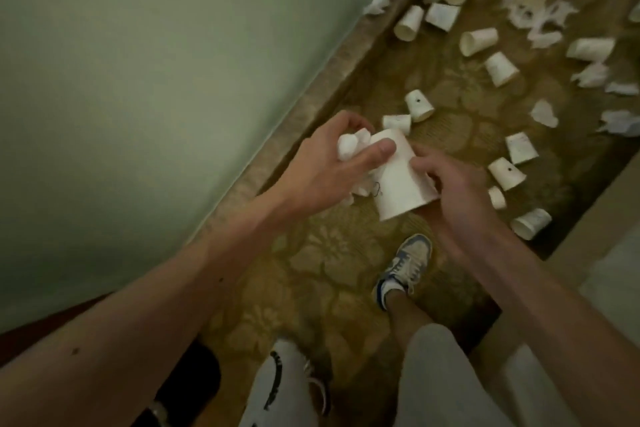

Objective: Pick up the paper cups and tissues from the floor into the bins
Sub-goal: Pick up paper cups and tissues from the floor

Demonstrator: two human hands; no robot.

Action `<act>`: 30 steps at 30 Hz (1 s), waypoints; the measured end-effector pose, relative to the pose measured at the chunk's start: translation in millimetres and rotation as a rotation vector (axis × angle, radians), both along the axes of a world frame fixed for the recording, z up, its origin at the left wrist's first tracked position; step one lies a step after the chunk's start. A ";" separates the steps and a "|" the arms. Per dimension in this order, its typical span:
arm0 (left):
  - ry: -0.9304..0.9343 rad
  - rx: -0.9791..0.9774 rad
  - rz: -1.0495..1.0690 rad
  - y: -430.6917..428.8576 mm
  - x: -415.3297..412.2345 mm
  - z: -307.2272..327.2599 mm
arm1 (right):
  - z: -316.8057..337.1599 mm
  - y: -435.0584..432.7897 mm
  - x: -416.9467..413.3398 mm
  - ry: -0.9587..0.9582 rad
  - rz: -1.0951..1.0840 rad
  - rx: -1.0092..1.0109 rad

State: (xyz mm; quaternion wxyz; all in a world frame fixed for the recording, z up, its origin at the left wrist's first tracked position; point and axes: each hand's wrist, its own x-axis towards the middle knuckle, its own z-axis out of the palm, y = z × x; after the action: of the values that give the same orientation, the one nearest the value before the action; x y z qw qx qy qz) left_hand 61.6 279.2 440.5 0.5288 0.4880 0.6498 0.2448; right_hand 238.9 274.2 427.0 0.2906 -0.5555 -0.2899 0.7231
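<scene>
The left hand [322, 159] grips a crumpled tissue [349, 146] with its thumb pressed on one paper cup [401, 184], and the right hand [450, 184] curls round that cup's opposite side, holding it above the carpet [329, 253]. Beyond the held cup, many cups [419, 106] and tissues [543, 113] lie uncollected, so most of the task remains. No bins are in view, and the right fingertips are hidden behind the cup.

Green wall [138, 80]; floral patterned carpet [329, 270]; dim light.
</scene>
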 end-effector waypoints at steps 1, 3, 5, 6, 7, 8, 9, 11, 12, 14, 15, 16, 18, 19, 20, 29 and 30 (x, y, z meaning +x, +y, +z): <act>-0.010 -0.001 0.047 -18.6 -18.3 13.6 | 12.6 -9.9 -16.9 0.008 0.057 0.018; -0.033 0.010 0.139 -62.8 -56.7 33.8 | 30.0 -36.0 -55.1 0.001 0.153 0.049; -0.048 0.031 0.232 -114.9 -93.3 45.5 | 37.8 -70.4 -93.2 -0.022 0.216 0.047; -0.053 0.030 0.284 -143.5 -111.8 49.1 | 38.3 -91.0 -113.7 -0.021 0.263 0.042; -0.057 0.021 0.340 -174.1 -130.6 51.1 | 38.4 -113.7 -135.3 -0.018 0.321 0.036; -0.059 0.014 0.408 -207.1 -148.4 51.7 | 37.9 -138.2 -156.4 -0.011 0.386 0.030; -0.057 0.014 0.486 -242.2 -165.0 51.6 | 37.3 -164.6 -176.8 -0.004 0.447 0.017; -0.046 0.016 0.663 -311.9 -194.6 48.0 | 34.2 -217.6 -215.1 0.002 0.559 -0.018; -0.031 0.004 0.761 -345.8 -205.1 44.4 | 32.3 -243.6 -232.8 0.002 0.623 -0.043; 0.035 -0.029 0.964 -414.4 -220.9 34.2 | 24.7 -297.3 -265.9 0.008 0.769 -0.081; 0.057 -0.044 1.064 -447.2 -228.2 28.2 | 20.1 -323.6 -281.2 0.012 0.835 -0.097; 0.068 -0.051 1.164 -478.7 -234.7 19.9 | 14.3 -347.7 -295.8 0.016 0.902 -0.106; 0.072 -0.061 1.352 -538.0 -240.8 -1.0 | -2.3 -393.8 -319.9 0.024 1.051 -0.106; 0.062 -0.073 1.436 -565.3 -241.0 -11.8 | -11.6 -416.4 -329.7 0.028 1.122 -0.109; 0.052 -0.081 1.507 -587.4 -240.8 -22.3 | -20.6 -434.9 -337.7 0.030 1.180 -0.115; -0.131 -0.132 1.823 -729.4 -278.8 -168.8 | -144.9 -578.6 -421.8 -0.265 1.412 0.010; -0.120 -0.161 1.808 -734.8 -284.9 -186.8 | -159.3 -587.4 -430.0 -0.292 1.422 0.025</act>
State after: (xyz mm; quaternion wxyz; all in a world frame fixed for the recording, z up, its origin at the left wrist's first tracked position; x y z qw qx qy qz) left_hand -223.3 -455.7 253.7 0.2006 -0.2595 0.7716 0.5451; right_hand -191.1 -313.2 267.7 -0.2853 -0.3203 -0.6250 0.6521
